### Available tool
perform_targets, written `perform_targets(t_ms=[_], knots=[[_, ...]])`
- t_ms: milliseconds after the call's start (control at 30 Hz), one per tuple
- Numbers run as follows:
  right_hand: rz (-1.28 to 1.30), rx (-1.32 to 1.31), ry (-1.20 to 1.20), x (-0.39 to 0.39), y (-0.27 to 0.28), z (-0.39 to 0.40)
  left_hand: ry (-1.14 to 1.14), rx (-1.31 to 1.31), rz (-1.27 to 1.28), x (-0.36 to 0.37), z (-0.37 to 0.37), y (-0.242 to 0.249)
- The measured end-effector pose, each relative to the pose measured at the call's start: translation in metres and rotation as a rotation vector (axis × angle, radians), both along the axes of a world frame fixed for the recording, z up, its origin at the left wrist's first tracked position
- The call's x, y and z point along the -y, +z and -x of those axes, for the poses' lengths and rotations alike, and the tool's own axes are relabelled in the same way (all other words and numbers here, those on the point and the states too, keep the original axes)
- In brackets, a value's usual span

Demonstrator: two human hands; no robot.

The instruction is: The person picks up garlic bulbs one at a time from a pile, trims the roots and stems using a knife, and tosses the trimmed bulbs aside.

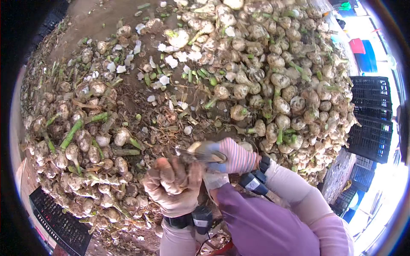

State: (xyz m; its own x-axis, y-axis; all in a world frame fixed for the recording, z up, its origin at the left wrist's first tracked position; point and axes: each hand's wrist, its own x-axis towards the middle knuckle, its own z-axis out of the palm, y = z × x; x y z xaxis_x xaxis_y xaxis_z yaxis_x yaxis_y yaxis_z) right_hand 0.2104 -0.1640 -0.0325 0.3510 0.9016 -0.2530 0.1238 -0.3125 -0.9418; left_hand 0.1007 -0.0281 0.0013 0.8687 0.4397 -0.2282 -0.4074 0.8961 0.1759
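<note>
My left hand (173, 183), in a dirt-stained glove, is at the lower middle with its fingers curled inward. Whatever lies inside those fingers is hidden by them and by soil. Just to its right, my right hand (239, 157) wears a striped glove and grips a pair of shears (213, 157). The shears' metal end reaches left to the fingertips of my left hand, partly blurred. Beyond both hands, dry skins and cut stalks (171, 117) cover the ground. Soil-covered garlic bulbs with green stems lie in a left heap (92, 149) and a right heap (282, 91).
Black plastic crates stand at the right (370, 115) and at the lower left (60, 222). A blue container (366, 57) and a red item (357, 46) are at the upper right. White peel scraps (171, 61) lie between the heaps. Dark devices are strapped to both wrists.
</note>
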Motion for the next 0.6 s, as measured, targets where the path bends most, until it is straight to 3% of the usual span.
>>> perform_targets(t_ms=[100,167,200,300,367,400,433,467,500,533,567,600], knots=[[0.118,0.002,0.070,0.028,-0.023,0.011,0.160,-0.087,0.171,-0.016,0.008,-0.002],[0.212,-0.255,0.016,0.037,-0.028,0.015,0.158,-0.043,0.144,-0.019,0.011,-0.005],[0.124,-0.323,-0.070,0.026,-0.011,0.014,0.174,-0.106,0.165,-0.018,0.010,-0.003],[0.034,-0.164,0.010,0.007,0.010,0.001,0.147,-0.123,0.116,-0.015,0.004,-0.008],[-0.002,-0.171,-0.033,0.003,0.000,0.007,0.002,-0.109,-0.207,-0.015,0.007,-0.009],[-0.034,-0.336,-0.111,0.003,-0.010,0.012,-0.065,-0.289,-0.278,-0.013,0.012,0.002],[-0.065,-0.501,-0.189,0.005,-0.017,0.014,-0.065,-0.291,-0.277,-0.015,0.013,0.006],[-0.062,-0.503,-0.188,0.005,-0.012,0.011,-0.233,-0.349,-0.674,-0.018,0.013,0.008],[-0.076,-0.762,-0.282,0.003,0.000,0.003,-0.403,-0.398,-1.070,-0.021,0.014,0.011],[-0.091,-1.020,-0.377,0.000,0.010,-0.003,-0.548,-0.378,-1.161,-0.024,0.013,0.015],[-0.090,-1.019,-0.378,-0.005,0.016,-0.006,-0.629,-0.239,-1.451,-0.028,0.009,0.011],[0.008,-0.899,-0.374,-0.013,0.021,-0.007,-0.599,-0.243,-1.393,-0.023,0.008,0.014]])
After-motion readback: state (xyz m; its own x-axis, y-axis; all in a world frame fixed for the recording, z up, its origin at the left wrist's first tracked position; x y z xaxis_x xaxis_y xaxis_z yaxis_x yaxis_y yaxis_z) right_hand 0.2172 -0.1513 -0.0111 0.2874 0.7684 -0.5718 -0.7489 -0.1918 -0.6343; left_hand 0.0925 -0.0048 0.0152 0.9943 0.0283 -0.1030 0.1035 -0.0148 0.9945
